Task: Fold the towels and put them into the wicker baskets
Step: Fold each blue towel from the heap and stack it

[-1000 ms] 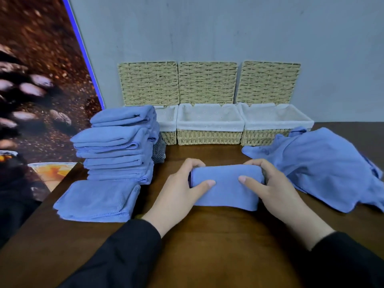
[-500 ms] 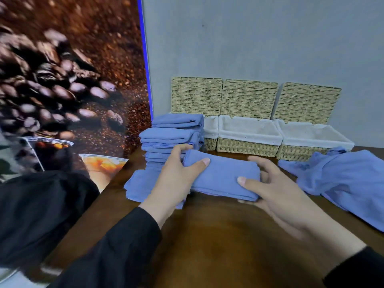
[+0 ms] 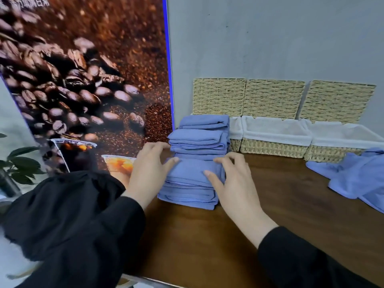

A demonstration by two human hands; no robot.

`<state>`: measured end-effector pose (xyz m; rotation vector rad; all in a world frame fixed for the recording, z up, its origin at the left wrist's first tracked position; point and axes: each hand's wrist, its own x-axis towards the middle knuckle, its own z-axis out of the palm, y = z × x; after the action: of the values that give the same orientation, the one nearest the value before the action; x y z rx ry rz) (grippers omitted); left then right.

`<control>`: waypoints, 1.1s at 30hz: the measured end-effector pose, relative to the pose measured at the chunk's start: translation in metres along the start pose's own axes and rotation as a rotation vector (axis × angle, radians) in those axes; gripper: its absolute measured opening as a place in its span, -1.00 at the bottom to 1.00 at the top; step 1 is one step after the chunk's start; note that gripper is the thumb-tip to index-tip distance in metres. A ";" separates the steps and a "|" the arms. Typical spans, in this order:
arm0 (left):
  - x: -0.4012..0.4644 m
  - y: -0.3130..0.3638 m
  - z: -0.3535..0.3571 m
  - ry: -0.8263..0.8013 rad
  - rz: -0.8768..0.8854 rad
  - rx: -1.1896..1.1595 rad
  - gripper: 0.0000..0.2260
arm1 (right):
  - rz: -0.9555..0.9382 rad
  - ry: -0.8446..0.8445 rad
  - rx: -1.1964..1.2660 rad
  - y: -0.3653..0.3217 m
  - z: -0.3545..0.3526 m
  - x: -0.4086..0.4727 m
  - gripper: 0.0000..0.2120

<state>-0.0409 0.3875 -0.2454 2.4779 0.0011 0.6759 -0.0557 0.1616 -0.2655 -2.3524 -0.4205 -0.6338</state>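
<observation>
Dark brown wood fills the lower frame: the surface (image 3: 280,204) runs from the near edge back to a grey wall (image 3: 270,38). On the left a big coffee-bean poster (image 3: 83,80) stands upright, its blue edge meeting the wall. Along the wall sit three wicker baskets (image 3: 274,146) side by side, each lined in white cloth, each with its woven lid propped upright behind it. At the far right an unfolded blue towel (image 3: 353,177) lies crumpled on the wood, just in front of the right-hand basket. In front of the left basket, and partly hiding it, rises a tall stack of folded towels (image 3: 201,136). Just in front of that stack is a lower pile (image 3: 187,194), and on top of it lies the folded towel (image 3: 193,169), none of it in a basket yet. The left hand (image 3: 149,169) rests at the towel's left end, thumb on top, fingers reaching round the far side. The right hand (image 3: 230,179) lies on the right end, fingers spread, thumb flat on the cloth. Both look relaxed rather than clamped, though the left fingertips blur against the stack behind. Black sleeves (image 3: 72,225) cover both arms.
</observation>
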 end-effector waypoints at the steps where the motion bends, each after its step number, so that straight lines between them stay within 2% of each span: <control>1: -0.007 0.001 0.004 0.021 0.123 -0.008 -0.64 | -0.078 0.023 -0.023 0.002 0.000 -0.003 -0.60; 3: -0.021 0.008 0.011 -0.063 0.227 0.024 -0.55 | -0.185 -0.037 -0.054 0.008 0.001 -0.007 -0.56; 5: -0.030 0.013 0.018 -0.134 0.199 0.118 -0.46 | -0.208 -0.166 -0.096 0.011 0.003 -0.010 -0.48; 6: -0.032 0.015 0.020 -0.103 0.192 0.163 -0.45 | -0.206 -0.190 -0.099 0.013 0.002 -0.012 -0.45; 8: -0.031 0.027 0.020 0.033 0.225 0.197 -0.48 | -0.204 -0.116 -0.031 0.016 -0.007 -0.014 -0.47; 10: -0.031 0.049 0.021 0.170 0.314 0.112 -0.57 | -0.192 -0.017 0.029 0.021 -0.026 -0.015 -0.54; 12: -0.037 0.080 0.027 0.207 0.419 -0.053 -0.66 | -0.159 0.004 0.029 0.041 -0.045 -0.022 -0.60; 14: -0.049 0.113 0.045 0.151 0.437 -0.228 -0.70 | -0.116 -0.021 -0.064 0.076 -0.060 -0.035 -0.64; 16: -0.060 0.142 0.072 0.020 0.379 -0.338 -0.72 | -0.057 -0.047 -0.183 0.116 -0.076 -0.049 -0.68; 18: -0.066 0.167 0.106 -0.172 0.293 -0.360 -0.75 | 0.042 -0.033 -0.246 0.151 -0.096 -0.057 -0.71; 20: -0.069 0.187 0.142 -0.363 0.231 -0.333 -0.68 | 0.138 0.018 -0.289 0.181 -0.119 -0.061 -0.71; 23: -0.070 0.211 0.184 -0.527 0.244 -0.302 -0.57 | 0.253 0.119 -0.367 0.219 -0.148 -0.063 -0.69; 27: -0.060 0.241 0.217 -0.536 0.286 -0.260 -0.52 | 0.303 0.165 -0.483 0.264 -0.172 -0.056 -0.61; 33: -0.043 0.264 0.243 -0.524 0.316 -0.210 -0.49 | 0.237 0.157 -0.732 0.288 -0.176 -0.027 -0.50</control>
<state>-0.0028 0.0325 -0.3004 2.3955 -0.6356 0.1183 -0.0070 -0.1705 -0.3098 -2.9336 0.2067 -0.9655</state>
